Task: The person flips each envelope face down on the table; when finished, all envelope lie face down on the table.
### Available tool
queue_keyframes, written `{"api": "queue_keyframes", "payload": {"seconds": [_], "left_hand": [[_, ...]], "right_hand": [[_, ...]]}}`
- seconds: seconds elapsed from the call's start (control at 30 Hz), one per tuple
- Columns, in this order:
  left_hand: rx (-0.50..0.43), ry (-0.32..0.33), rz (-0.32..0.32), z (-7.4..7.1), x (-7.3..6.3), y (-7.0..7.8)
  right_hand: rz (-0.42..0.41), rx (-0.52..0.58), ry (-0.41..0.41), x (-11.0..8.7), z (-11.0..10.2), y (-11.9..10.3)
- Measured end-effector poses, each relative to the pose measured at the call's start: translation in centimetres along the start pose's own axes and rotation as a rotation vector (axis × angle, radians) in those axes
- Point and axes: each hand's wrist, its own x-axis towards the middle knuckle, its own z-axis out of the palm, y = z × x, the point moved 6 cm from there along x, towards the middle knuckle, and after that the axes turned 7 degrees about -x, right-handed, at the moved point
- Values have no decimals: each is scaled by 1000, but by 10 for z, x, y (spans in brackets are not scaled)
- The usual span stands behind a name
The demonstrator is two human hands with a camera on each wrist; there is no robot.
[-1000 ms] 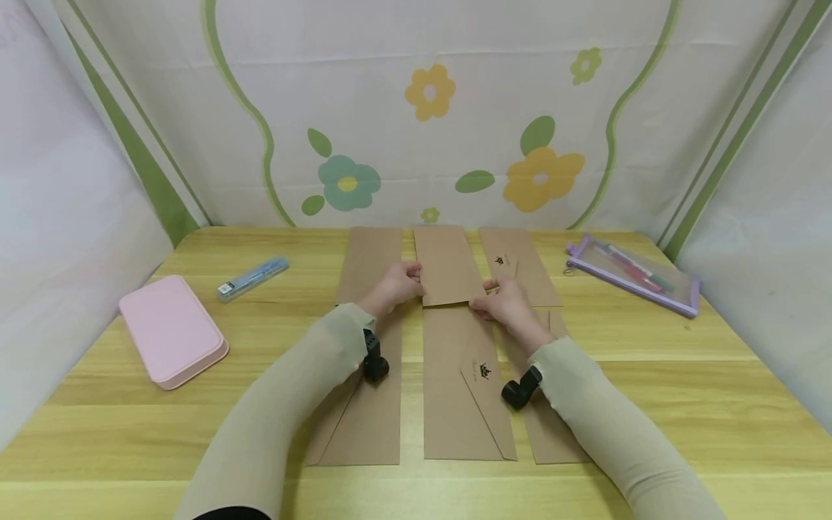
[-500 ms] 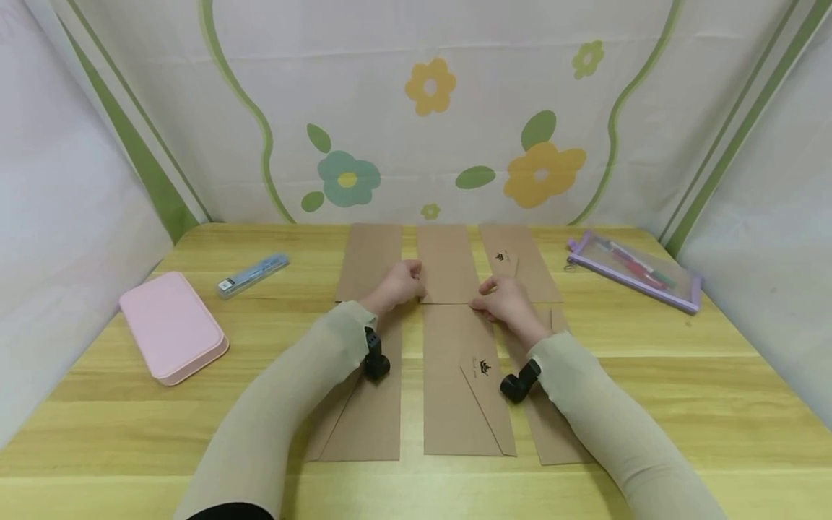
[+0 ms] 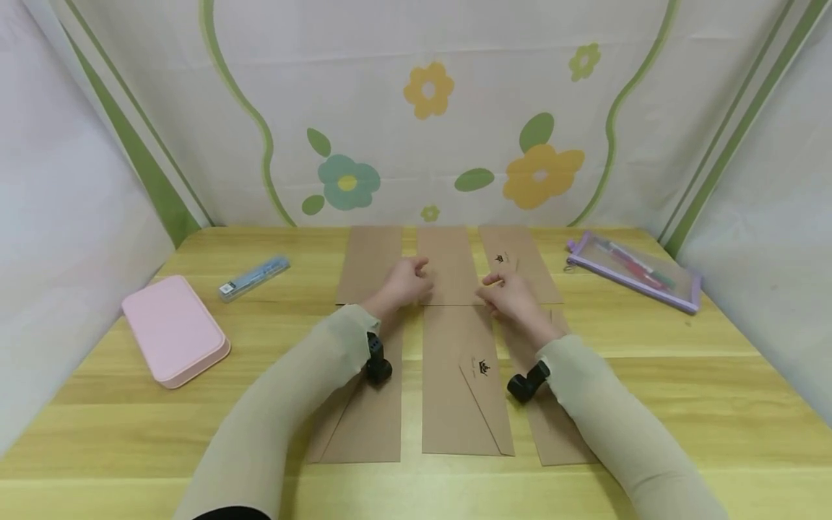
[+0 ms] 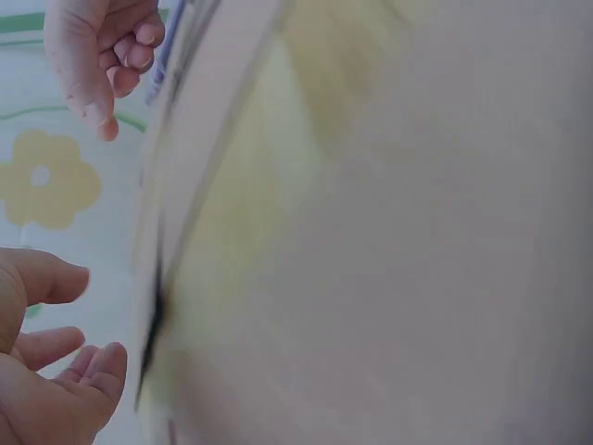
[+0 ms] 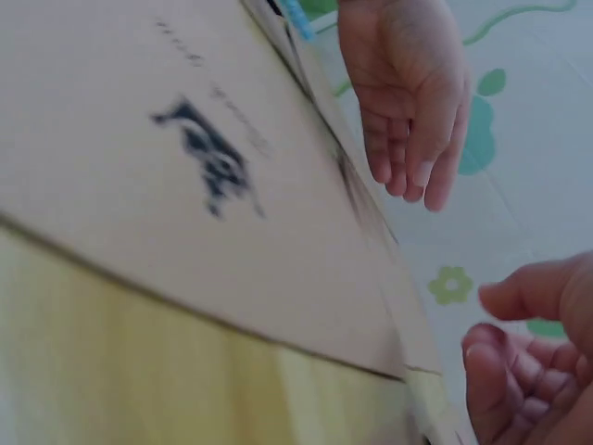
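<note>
Brown paper envelopes lie flat in two rows of three. My left hand (image 3: pixel 404 283) is over the left edge of the back middle envelope (image 3: pixel 450 261), thumb and fingers apart and holding nothing. At that envelope's front right corner is my right hand (image 3: pixel 513 297), its fingers loosely bent around nothing. The front middle envelope (image 3: pixel 451 412) bears a black crown print and a slanted flap, and its back edge meets the back one. In the right wrist view the crown print (image 5: pixel 208 153) shows large. Both wrist views show the two hands raised off the paper.
Left of the envelopes lie a pink case (image 3: pixel 172 325) and a slim clear-blue box (image 3: pixel 253 278). A purple-edged mesh pouch (image 3: pixel 633 271) with pens inside lies at the back right. A flower-patterned cloth (image 3: pixel 429 144) hangs behind the wooden table (image 3: pixel 689 404).
The back middle envelope has come down from a slight tilt to lie flat and square with its row. Both hands have let go of it and lifted slightly.
</note>
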Motion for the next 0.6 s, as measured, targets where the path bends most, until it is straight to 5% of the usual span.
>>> {"api": "queue_keyframes", "payload": {"seconds": [0.23,0.43,0.6], "left_hand": [[-106,-5,84,16,-1,28],[-262,23,75,32,8,37],[-407,55,-9,45,17,31]], "right_hand": [[-201,15,104,-6,-37,0],[-184,-8,153,-8,-65,19],[-148,22,171,-7,-81,38]]}}
